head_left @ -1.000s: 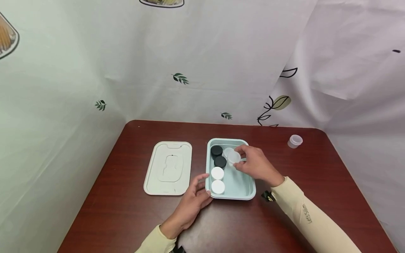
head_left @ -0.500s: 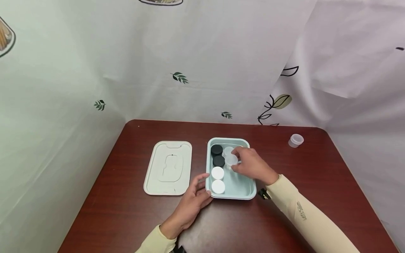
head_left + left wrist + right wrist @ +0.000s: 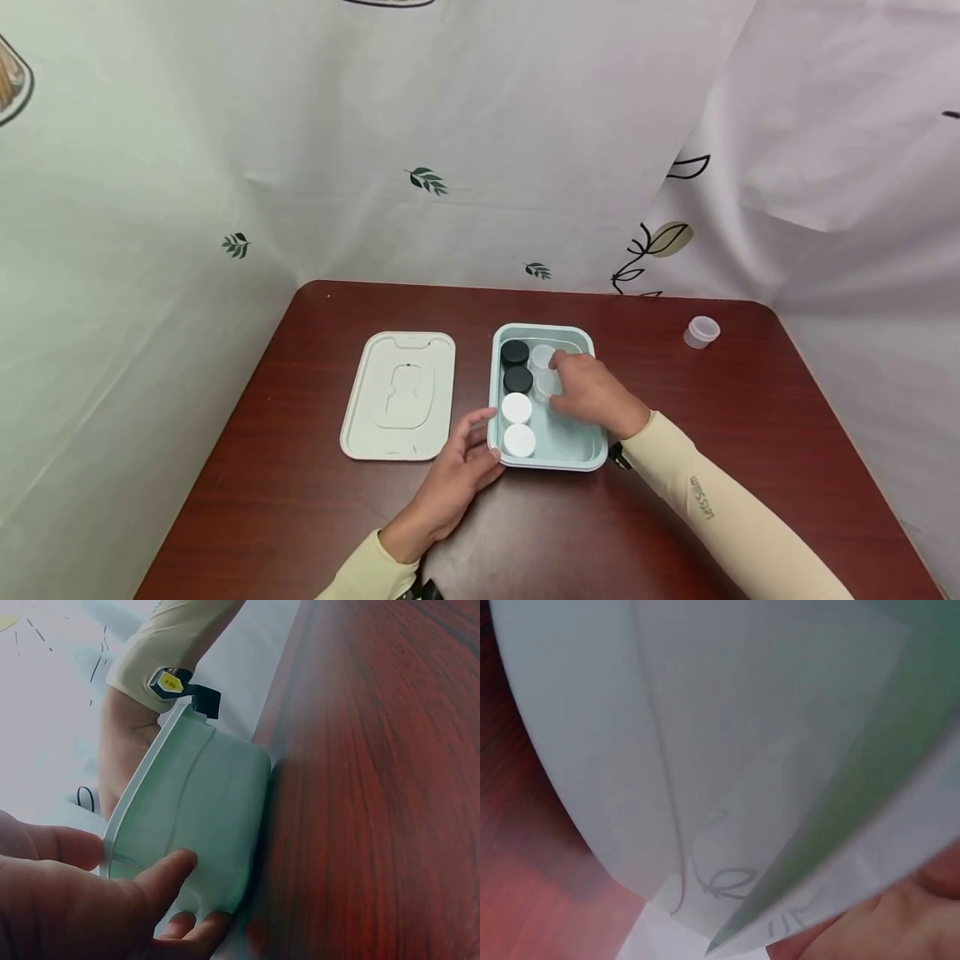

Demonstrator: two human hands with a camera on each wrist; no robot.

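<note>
A pale blue plastic container [image 3: 551,467] stands on the table. My left hand [image 3: 453,485] holds its near left corner; in the left wrist view the fingertips [image 3: 178,862] lie against the outer wall and at the rim. Inside, my right hand [image 3: 596,392] pinches a small clear jar [image 3: 545,386], partly covered by its fingers. Just behind sits a second clear jar [image 3: 542,357]. Down the left side run two black-lidded jars [image 3: 517,380] and two white-lidded jars [image 3: 517,440]. In the right wrist view the container wall [image 3: 592,750] hides the jars.
A flat white lid [image 3: 397,396] lies left of the container. One more small clear jar [image 3: 702,332] stands at the far right of the brown table [image 3: 285,500]. Printed cloth [image 3: 480,150] hangs behind.
My right hand has moved left and down with the clear jar, which now sits lower in the container, in front of the other clear jar. The left hand has stayed at the corner.
</note>
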